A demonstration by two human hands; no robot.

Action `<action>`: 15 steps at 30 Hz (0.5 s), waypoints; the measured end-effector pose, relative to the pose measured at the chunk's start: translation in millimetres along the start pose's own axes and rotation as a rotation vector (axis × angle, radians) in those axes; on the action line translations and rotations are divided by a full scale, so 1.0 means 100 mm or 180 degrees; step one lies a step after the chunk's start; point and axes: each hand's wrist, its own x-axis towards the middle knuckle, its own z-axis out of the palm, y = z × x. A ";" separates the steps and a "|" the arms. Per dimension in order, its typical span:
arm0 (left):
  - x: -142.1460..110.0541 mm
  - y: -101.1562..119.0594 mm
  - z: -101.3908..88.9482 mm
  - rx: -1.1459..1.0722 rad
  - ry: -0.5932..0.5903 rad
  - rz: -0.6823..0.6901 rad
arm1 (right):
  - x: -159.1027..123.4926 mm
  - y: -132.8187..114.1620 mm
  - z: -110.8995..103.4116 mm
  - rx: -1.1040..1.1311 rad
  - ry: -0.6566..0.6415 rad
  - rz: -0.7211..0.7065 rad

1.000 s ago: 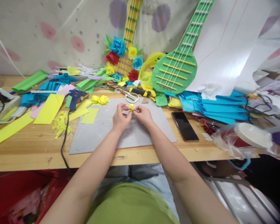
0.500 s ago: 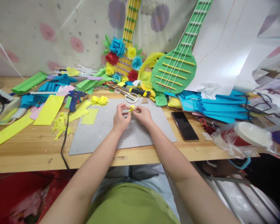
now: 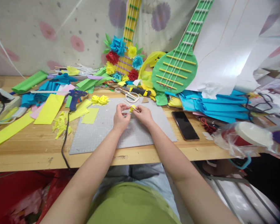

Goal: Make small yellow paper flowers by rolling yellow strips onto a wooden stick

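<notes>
My right hand (image 3: 143, 114) pinches a thin stick (image 3: 135, 109) together with a small crumpled yellow paper piece (image 3: 132, 108), just above the grey cutting mat (image 3: 95, 138). Beside it, my left hand (image 3: 121, 118) has curved fingers held apart, close to the paper with a small gap showing. Scissors (image 3: 132, 98) with white handles lie at the mat's back edge, beyond my hands. Two yellow paper flowers (image 3: 100, 100) rest at the mat's back left, and a cut yellow paper rectangle (image 3: 90, 115) lies on its left side.
A blue glue gun (image 3: 73, 100) with a dark cable stands left, near yellow scraps (image 3: 60, 124). A phone (image 3: 185, 125) lies right of the mat. Behind stand a green paper instrument (image 3: 175, 73) and a yellow one (image 3: 124, 63) with flowers. Blue paper (image 3: 214, 107) is piled right.
My left thumb and fingers have drawn slightly away from the yellow paper. My right hand keeps its pinch, and the view has shifted very slightly.
</notes>
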 end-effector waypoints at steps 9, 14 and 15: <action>0.04 -0.06 -0.02 0.0134 -0.0057 0.0043 | -0.02 -0.01 -0.01 -0.0026 -0.0103 -0.0118; 0.06 -0.09 -0.04 0.0148 0.0022 0.0021 | -0.03 0.00 -0.02 -0.0014 -0.0209 -0.0294; 0.06 -0.09 -0.05 0.0146 0.0040 -0.0022 | -0.04 -0.01 -0.03 -0.0003 -0.0245 -0.0342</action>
